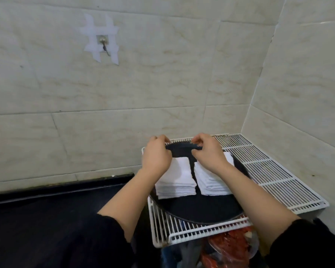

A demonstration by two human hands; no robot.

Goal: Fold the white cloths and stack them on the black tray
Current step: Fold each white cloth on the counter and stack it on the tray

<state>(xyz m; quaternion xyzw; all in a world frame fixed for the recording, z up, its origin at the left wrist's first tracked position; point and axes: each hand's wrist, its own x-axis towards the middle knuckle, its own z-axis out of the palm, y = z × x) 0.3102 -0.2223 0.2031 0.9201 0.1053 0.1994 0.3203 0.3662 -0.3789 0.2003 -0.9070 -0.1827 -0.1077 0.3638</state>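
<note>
Red plastic wrapping (232,246) lies at 6 o'clock, under the white wire rack (191,233) that carries the black tray (201,209). On the tray, folded white cloths stand in two piles: left stack (177,180) at 9 o'clock, right stack (211,184) at 3 o'clock, slightly apart. At 12 o'clock, the left hand (157,155) and right hand (209,153) hover at the far rim. Each grip is narrow, fingers curled as in a pinch; the item pinched cannot be determined. No unfolded cloth is visible, so the task appears near completion.
</note>
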